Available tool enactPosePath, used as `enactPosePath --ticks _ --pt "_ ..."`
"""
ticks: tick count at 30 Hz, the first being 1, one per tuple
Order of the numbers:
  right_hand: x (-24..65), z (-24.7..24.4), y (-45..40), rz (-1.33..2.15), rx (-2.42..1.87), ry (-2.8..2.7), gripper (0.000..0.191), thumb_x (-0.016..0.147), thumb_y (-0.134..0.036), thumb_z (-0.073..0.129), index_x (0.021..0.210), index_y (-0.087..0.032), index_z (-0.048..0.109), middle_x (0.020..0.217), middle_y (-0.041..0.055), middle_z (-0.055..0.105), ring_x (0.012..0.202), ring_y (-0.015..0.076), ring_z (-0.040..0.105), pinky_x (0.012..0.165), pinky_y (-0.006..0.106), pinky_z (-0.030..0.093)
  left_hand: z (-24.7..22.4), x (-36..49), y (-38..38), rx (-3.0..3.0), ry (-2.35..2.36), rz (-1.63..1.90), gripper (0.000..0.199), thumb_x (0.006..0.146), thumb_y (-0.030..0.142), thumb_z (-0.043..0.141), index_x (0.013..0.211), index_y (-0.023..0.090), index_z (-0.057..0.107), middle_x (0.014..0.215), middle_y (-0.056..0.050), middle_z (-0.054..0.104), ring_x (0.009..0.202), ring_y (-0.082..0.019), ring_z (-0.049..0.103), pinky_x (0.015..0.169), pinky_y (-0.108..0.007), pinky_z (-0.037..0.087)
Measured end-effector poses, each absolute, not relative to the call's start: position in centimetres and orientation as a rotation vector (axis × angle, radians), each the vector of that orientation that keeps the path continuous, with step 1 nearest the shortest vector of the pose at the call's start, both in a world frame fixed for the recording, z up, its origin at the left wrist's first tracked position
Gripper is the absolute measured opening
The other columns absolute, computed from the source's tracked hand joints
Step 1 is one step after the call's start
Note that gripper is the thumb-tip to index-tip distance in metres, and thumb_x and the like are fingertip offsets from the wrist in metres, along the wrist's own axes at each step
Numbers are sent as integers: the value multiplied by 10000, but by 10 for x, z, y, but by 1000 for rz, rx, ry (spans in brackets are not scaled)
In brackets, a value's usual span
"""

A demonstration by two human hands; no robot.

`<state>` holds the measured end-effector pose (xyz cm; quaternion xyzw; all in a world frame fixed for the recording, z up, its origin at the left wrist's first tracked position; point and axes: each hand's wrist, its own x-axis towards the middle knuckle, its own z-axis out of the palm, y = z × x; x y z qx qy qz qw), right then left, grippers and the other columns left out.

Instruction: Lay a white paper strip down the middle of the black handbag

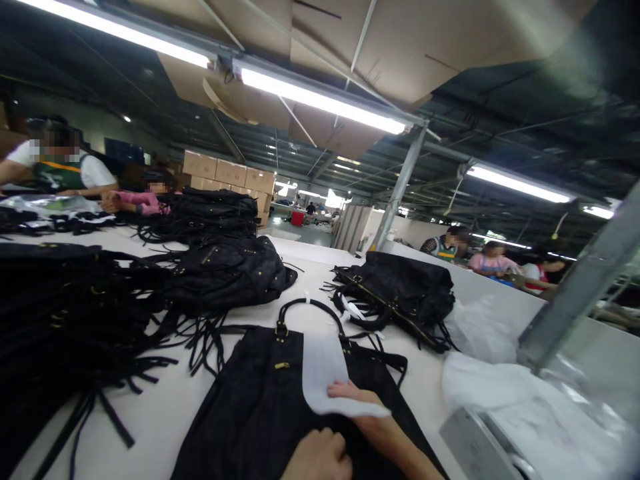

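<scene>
Left of the central handbag [240,407], fringed black bags [60,313] are piled. The handbag itself is laid flat on the white table [155,413]. Over its near part, the left hand [320,457] is held with fingers curled; whether anything is gripped cannot be told. Down its middle, a white sheet [323,363] is touched by the right hand [361,405], fingers extended close together; a grip cannot be confirmed. Right of the handbag, white plastic [525,407] is heaped.

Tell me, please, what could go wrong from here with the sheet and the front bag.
The sheet could crease or slip, as its lower end bends away from the front bag at the right hand. The black straps to the left might snag, since they reach close to that bag's edge.
</scene>
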<state>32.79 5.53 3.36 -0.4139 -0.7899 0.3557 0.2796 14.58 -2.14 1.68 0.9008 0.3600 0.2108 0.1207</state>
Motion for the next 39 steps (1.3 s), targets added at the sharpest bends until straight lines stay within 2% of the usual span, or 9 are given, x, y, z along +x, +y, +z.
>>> enactPosePath --ticks 3,6,9,11,14,17,25,31,39 --pt "338 12 32 877 -1045 -2262 526 888 -588 565 1291 -259 644 1424 88 544 1403 306 390 1214 521 169 20 116 -54 2561 1298 594 259 879 112 508 1094 207 618 1112 -97 631 1010 -293 584 885 -448 499" --pt "337 10 21 815 -1047 -2275 522 916 -512 556 1365 -248 576 1480 104 472 1425 298 350 1208 518 204 26 95 -80 2440 1663 695 402 777 24 521 1149 165 574 1244 -138 572 1105 -329 547 945 -495 471" --pt "331 16 14 742 -1047 -2318 500 922 -470 562 1369 -248 571 1479 112 470 1424 297 350 1193 516 252 29 88 -85 2430 1797 859 663 707 -29 535 1344 131 448 1529 -197 318 1317 -334 418 1049 -461 419" --pt "327 19 10 707 -1027 -2380 513 917 -469 572 1382 -251 557 1485 115 461 1424 296 350 1190 507 268 31 89 -81 2559 1685 801 764 684 -74 470 1400 185 408 1603 -143 216 1383 -313 355 1061 -439 408" --pt "324 26 6 656 -1034 -2494 512 922 -480 572 1379 -250 561 1491 118 450 1417 293 364 1197 494 259 33 92 -74 2722 1412 549 652 735 -78 414 1288 249 526 1483 -39 472 1322 -281 445 1016 -421 431" --pt "325 35 2 582 -1108 -2583 467 927 -425 566 1352 -233 591 1480 121 463 1396 286 403 1197 476 268 37 94 -74 2748 1313 458 468 870 -14 397 1245 216 558 1319 -42 616 1229 -261 532 960 -399 451" --pt "342 48 -40 367 -1227 -2580 518 890 -121 399 1373 -205 566 1446 87 520 1356 221 466 1171 433 351 44 92 -77 2781 1207 392 387 925 24 415 1273 141 535 1375 -100 569 1275 -257 499 960 -392 454" --pt "368 46 -50 64 -1436 -2330 418 951 -329 461 1321 -203 608 1470 111 490 1370 290 444 1153 525 361 45 92 -80 2746 1251 391 415 918 24 439 1301 157 527 1400 -84 558 1294 -268 493 979 -412 466" --pt "345 112 57 54 -1590 -2441 354 950 -233 385 1044 -214 725 1073 79 738 1049 222 665 925 321 478 -4 93 -49 2991 1203 526 270 997 206 475 1241 179 587 1296 -97 640 1161 -293 615 804 -382 555"
